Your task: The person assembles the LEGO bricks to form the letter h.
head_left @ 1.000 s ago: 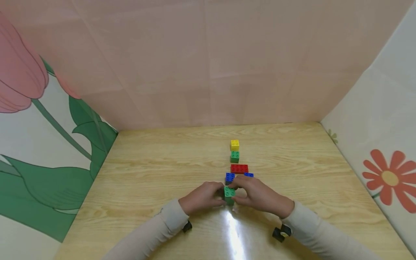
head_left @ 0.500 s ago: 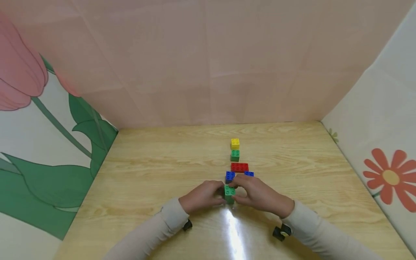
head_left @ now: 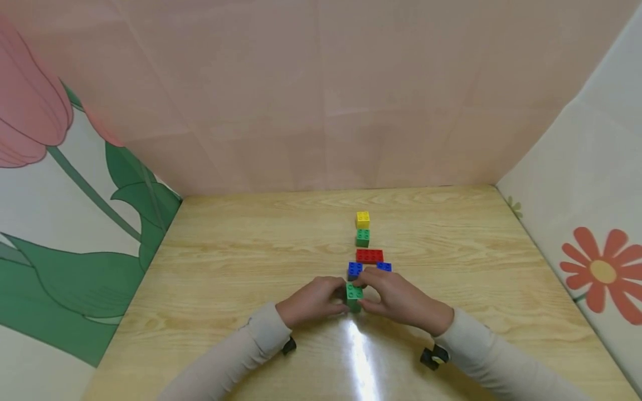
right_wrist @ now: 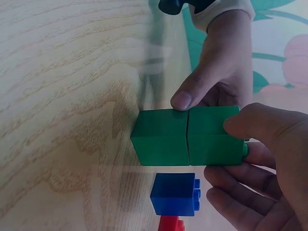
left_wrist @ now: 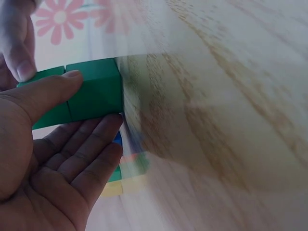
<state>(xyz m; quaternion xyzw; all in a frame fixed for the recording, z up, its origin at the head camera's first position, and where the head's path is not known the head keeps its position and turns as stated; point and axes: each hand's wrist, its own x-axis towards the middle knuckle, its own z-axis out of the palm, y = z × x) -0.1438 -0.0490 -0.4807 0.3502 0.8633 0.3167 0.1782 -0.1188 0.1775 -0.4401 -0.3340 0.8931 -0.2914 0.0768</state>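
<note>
Two green toy bricks stand stacked on the table, the lower brick (right_wrist: 161, 139) under the upper brick (right_wrist: 211, 137), with a thin seam between them. My left hand (head_left: 315, 302) holds the stack from the left, its thumb (left_wrist: 53, 91) across the seam and its fingers along the far side. From the right, my right hand (head_left: 401, 298) pinches the upper brick between thumb and fingers. In the head view studs show on top of the upper brick, and the fingers partly hide the stack's sides.
Just beyond the stack stand a blue brick (head_left: 355, 270) and a second blue brick (head_left: 384, 267), partly behind my right hand. Farther back lie a long red brick (head_left: 369, 256), a green brick (head_left: 363, 238) and a yellow brick (head_left: 363, 220). Walls border the wooden table (head_left: 241, 239).
Both hands keep the same hold on the green stack. The table and bricks appear slightly higher in the head view than before.
</note>
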